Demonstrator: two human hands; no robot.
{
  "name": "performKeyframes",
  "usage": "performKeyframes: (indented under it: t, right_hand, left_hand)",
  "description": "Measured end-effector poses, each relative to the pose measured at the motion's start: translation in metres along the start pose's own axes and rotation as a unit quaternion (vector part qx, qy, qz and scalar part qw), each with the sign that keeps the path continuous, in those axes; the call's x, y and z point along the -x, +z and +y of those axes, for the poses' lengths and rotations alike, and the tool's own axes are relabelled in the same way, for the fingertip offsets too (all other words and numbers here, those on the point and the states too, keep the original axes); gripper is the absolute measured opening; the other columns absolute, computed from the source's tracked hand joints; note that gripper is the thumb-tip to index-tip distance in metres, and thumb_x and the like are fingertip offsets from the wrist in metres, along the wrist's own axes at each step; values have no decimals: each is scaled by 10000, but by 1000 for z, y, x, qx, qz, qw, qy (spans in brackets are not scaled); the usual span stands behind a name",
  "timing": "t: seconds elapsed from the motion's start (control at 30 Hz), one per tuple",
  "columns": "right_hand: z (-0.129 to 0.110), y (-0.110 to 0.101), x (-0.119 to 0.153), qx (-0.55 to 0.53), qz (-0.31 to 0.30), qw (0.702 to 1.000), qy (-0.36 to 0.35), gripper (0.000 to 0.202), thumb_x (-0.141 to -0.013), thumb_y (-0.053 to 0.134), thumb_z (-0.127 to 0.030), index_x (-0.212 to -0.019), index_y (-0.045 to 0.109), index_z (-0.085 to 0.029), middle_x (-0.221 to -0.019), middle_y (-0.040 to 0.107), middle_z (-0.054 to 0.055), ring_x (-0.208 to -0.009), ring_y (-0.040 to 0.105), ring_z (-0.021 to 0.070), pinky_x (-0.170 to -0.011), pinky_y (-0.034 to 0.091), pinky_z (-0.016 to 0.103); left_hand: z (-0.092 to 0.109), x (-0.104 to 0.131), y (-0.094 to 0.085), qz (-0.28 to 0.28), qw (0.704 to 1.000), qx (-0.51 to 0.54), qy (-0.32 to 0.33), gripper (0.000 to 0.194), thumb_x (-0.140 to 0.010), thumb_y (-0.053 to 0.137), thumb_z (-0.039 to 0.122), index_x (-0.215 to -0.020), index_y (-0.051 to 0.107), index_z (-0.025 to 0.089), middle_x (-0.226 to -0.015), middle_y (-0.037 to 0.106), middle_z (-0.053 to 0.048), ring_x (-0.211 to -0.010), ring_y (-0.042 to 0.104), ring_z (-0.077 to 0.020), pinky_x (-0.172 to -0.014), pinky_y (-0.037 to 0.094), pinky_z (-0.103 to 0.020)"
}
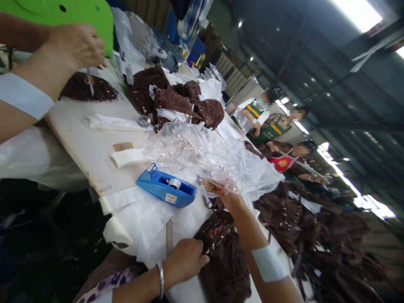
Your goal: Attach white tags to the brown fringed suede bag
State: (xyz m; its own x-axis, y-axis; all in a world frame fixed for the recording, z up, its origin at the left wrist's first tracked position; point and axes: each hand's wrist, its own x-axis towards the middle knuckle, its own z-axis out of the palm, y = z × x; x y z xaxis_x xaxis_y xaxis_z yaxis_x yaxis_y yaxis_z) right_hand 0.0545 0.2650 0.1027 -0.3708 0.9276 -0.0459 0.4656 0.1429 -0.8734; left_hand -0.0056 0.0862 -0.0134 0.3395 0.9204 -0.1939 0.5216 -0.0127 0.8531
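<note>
My left hand (75,44) is up at the top left with its fingers pinched on a thin pale strip (90,82) that hangs over a dark brown fringed piece (88,90). My right hand (225,195) reaches across the white table (91,147) and grips the edge of a crumpled heap of clear plastic bags (202,153). Both of my wrists wear white bands. Another person's hand (184,259), with a bracelet and a purple flowered sleeve, presses on a brown fringed, studded piece (224,256) close to my right forearm.
A blue tape dispenser (166,189) sits beside the plastic. A pile of brown fabric pieces (176,101) lies further along, with a tape roll (143,120) and white paper strips (129,158). A green board (63,12) stands behind my left hand. Other workers (274,126) sit at the far right.
</note>
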Motion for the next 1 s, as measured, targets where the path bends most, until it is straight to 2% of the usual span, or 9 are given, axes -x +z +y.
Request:
performKeyframes:
  t: [0.23,0.37,0.5,0.63,0.73,0.77,0.83,0.93,1.0]
  right_hand:
    - [6,-8,72,-187,-30,967,171,413,-701,790,-530,-850,649,-172,-729,669,2,-657,641,139,-643,535,279]
    - [11,-19,99,-203,-10,967,156,408,-722,779,-525,-862,642,-167,-746,668,3,-676,642,143,-651,531,289]
    - [14,-33,126,-216,7,967,139,383,-759,751,-519,-888,636,-177,-774,674,7,-695,648,157,-637,523,296]
    - [15,-42,151,-249,37,959,132,373,-754,758,-510,-876,640,-179,-754,659,-5,-670,624,135,-628,518,277]
    - [16,-44,167,-292,56,946,129,366,-737,776,-501,-857,642,-183,-738,635,-20,-639,589,110,-600,503,248]
    - [17,-45,172,-308,61,941,131,364,-734,779,-498,-851,639,-184,-736,631,-22,-631,581,106,-591,499,241]
    - [21,-48,183,-338,70,929,133,361,-728,784,-491,-835,626,-185,-730,626,-24,-622,577,104,-586,504,241]
    - [31,-54,199,-371,107,913,129,356,-734,780,-480,-820,603,-183,-717,614,-28,-617,579,102,-585,509,239]
    - [39,-60,211,-383,146,904,124,358,-742,769,-482,-818,589,-182,-721,618,-23,-622,586,102,-585,508,236]
  left_hand:
    - [4,2,-7,33,999,35,-1,257,-853,558,433,-888,643,193,-882,727,-80,-860,684,-267,-738,456,-328]
    - [0,14,-8,47,995,83,-16,214,-872,523,365,-949,629,196,-859,717,-34,-807,662,-198,-699,433,-274]
    - [-6,40,-9,35,970,236,-51,269,-855,554,413,-932,638,169,-870,713,-33,-798,657,-190,-711,465,-267]
    - [3,51,-10,129,938,310,-88,406,-838,611,486,-1104,627,179,-839,703,-28,-810,663,-218,-708,490,-286]
    - [21,44,-8,205,923,324,-34,547,-810,672,485,-1277,573,218,-1190,663,-80,-851,651,-201,-687,504,-274]
    - [29,40,-8,203,919,337,-8,570,-813,676,482,-1307,560,225,-1271,625,-88,-839,644,-188,-682,506,-270]
    - [44,34,-4,159,908,388,20,559,-833,657,505,-1294,575,200,-1197,655,-95,-763,623,-163,-652,500,-264]
    - [66,30,4,70,866,494,-17,469,-823,655,537,-1059,660,132,-815,692,-66,-666,608,-164,-585,475,-257]
    - [79,31,12,34,838,542,-56,419,-789,686,512,-943,668,123,-777,691,-73,-653,617,-166,-549,460,-247]
